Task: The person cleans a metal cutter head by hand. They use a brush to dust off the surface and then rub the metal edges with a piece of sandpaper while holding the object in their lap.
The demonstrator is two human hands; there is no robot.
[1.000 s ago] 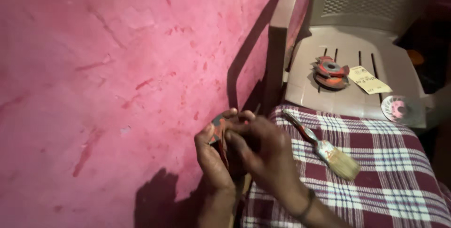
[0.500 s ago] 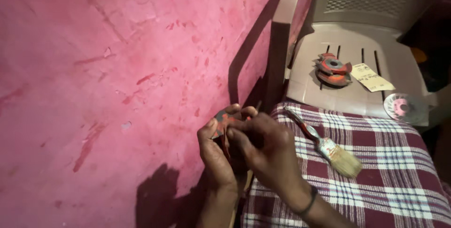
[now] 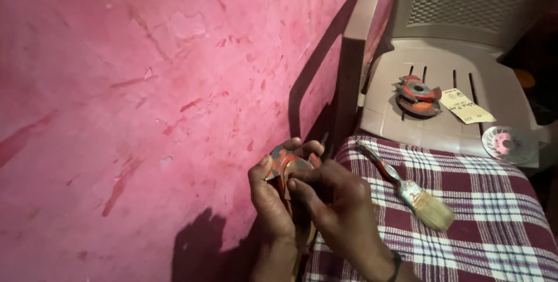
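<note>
small round disc (image 3: pixel 286 164), red-and-grey, paint-smeared, held close to pink wall (image 3: pixel 145 102) | left hand (image 3: pixel 272 200) fingers curled round its rim, right hand (image 3: pixel 331 203) thumb pressing its face | checked cloth (image 3: pixel 465 212) beside, paintbrush (image 3: pixel 410 189) on it | plastic chair (image 3: pixel 442 61) behind, similar red disc (image 3: pixel 417 94) on seat

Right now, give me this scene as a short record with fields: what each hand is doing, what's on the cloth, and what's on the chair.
left hand: grips a round red-stained metal disc
right hand: fingers pressed to the disc's front
checked cloth: paintbrush lies on it, bristles toward the person
plastic chair: holds a red cutter wheel, a paper tag and a small round disc
wall: pink, chipped, just left of the hands
</note>
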